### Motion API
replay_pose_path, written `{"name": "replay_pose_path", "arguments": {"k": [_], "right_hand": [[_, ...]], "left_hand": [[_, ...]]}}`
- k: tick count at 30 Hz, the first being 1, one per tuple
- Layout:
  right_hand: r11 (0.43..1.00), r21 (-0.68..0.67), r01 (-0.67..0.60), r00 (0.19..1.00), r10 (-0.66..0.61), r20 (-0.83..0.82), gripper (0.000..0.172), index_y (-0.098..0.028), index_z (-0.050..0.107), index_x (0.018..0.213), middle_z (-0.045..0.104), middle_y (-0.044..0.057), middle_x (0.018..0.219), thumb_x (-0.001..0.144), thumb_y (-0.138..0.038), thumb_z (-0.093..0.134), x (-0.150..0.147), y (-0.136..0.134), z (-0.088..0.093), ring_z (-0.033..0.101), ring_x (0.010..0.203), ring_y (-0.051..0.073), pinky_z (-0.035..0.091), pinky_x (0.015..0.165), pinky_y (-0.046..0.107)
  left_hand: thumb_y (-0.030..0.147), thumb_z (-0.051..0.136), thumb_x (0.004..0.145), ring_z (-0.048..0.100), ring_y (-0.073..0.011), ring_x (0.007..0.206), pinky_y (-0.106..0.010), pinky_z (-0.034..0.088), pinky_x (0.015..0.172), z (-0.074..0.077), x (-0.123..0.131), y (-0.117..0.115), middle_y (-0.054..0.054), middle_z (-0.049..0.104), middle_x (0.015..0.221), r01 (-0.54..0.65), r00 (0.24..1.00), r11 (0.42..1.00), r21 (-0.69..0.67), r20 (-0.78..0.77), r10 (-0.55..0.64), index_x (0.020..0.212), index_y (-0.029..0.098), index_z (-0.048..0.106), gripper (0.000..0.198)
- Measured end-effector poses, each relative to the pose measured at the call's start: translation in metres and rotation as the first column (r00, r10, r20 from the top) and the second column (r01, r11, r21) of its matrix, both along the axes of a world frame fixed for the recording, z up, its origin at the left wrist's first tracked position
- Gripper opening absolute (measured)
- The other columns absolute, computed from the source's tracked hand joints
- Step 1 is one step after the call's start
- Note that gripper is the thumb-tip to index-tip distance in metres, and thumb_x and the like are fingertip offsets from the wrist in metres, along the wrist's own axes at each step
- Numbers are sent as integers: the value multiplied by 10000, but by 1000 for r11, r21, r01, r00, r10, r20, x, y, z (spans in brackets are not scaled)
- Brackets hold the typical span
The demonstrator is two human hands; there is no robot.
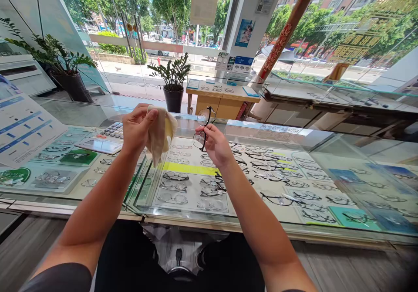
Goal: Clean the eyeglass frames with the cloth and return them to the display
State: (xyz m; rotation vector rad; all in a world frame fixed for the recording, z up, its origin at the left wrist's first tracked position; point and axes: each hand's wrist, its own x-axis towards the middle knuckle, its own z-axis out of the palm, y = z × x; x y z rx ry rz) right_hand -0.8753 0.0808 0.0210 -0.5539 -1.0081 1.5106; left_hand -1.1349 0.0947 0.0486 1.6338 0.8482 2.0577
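Note:
Pinched in my left hand is a pale beige cleaning cloth, hanging down in loose folds above the glass counter. My right hand grips a pair of eyeglasses between thumb and fingers. The glasses have round lenses and a dark frame, turned so that one lens sits above the other. A gap separates the cloth from the glasses. Both hands are raised over the counter, and several rows of eyeglasses lie beneath its glass.
A calculator and a white phone-like device rest on the counter at left, near a printed sheet. Potted plants stand beyond it. A wooden cabinet is by the window. My legs are under the counter edge.

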Motion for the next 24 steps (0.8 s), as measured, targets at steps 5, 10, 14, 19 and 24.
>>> {"name": "replay_pose_path", "arguments": {"k": [5,10,14,19,24], "right_hand": [[999,-25,-41,999,41,-22,201,-250,733,855,815,3,1023,844,-359,902,-1,-6,4,705,975,159,581,862,274],[996,-31,-82,996,81,-40,208,-249,758,869,822,4,1060,841,-376,921,-2,-11,7,712,980,151,605,854,259],[991,-47,-124,991,121,-53,206,-255,768,894,824,-7,1096,855,-387,922,-5,-12,5,718,989,145,632,901,279],[983,-59,-176,980,170,-101,249,-254,800,931,812,-7,1032,825,-425,947,-8,-11,1,727,1004,160,656,944,313],[986,-75,-148,984,139,-108,231,-271,790,942,815,-8,1035,854,-434,927,-8,-9,-1,735,994,170,649,935,328]], "left_hand": [[565,940,855,665,-181,866,-342,544,822,-6,8,1,-35,742,910,45,996,998,-40,-72,-47,936,264,880,318],[445,906,886,662,-163,855,-311,523,814,-17,16,2,-26,751,910,72,986,993,-98,-146,-86,984,230,864,240],[389,898,874,708,-175,881,-323,565,858,-25,31,-7,-49,802,990,4,973,994,-110,-228,-29,1057,214,836,260],[408,896,873,760,-226,1014,-365,606,949,-31,46,-16,-85,822,1114,18,958,989,-145,-282,-59,1145,201,791,357],[436,774,1002,723,-203,979,-328,589,886,-35,51,-19,-73,777,1047,57,948,993,-104,-306,-86,1067,215,815,234]]}}
